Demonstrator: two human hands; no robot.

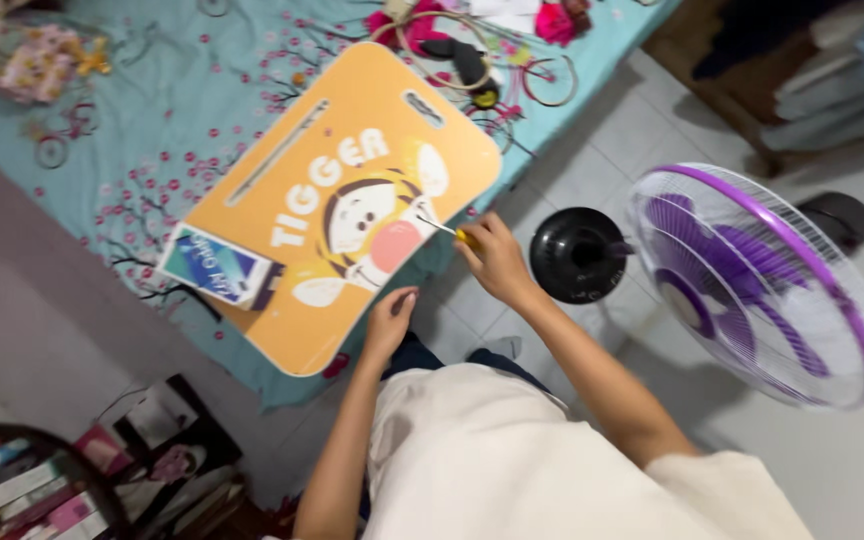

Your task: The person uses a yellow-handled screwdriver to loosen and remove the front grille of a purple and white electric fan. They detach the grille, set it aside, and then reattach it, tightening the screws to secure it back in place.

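Observation:
An orange lap board (282, 195) with a cartoon tiger lies on a bed covered by a teal flowered sheet (167, 90). My right hand (494, 257) is closed on a small tool with a yellow handle (449, 231), its thin metal tip over the board's near edge. My left hand (388, 322) rests with fingers apart at the board's near corner, holding nothing. A blue-and-white box (217, 264) sits on the board's left corner.
A purple-and-white standing fan (760, 285) with a round black base (577, 254) stands on the tiled floor to my right. Embroidery hoops (550, 80), pink fabric and black items lie at the bed's far end. Boxes and clutter (72, 480) fill the lower left.

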